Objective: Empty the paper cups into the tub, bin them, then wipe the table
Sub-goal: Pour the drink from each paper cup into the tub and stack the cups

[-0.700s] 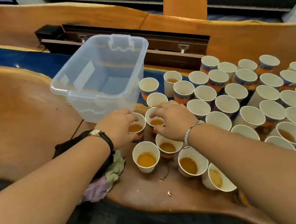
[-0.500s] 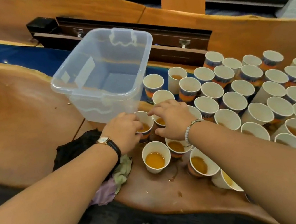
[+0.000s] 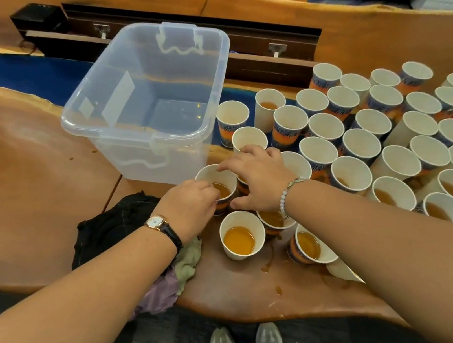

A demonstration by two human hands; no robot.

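Gripping a patterned paper cup of amber liquid [image 3: 217, 184] just in front of the clear rectangular plastic tub [image 3: 136, 170], my left hand [image 3: 192, 206] is curling round its side while my right hand [image 3: 262, 177] is clamping over a neighbouring, mostly hidden paper cup [image 3: 242, 188] on the brown wooden table [image 3: 26, 173].

No legible text is detected; the stickers [image 3: 118, 98] on the tub [image 3: 141, 167] and the patterned paper cups [image 3: 282, 136] cannot be read.
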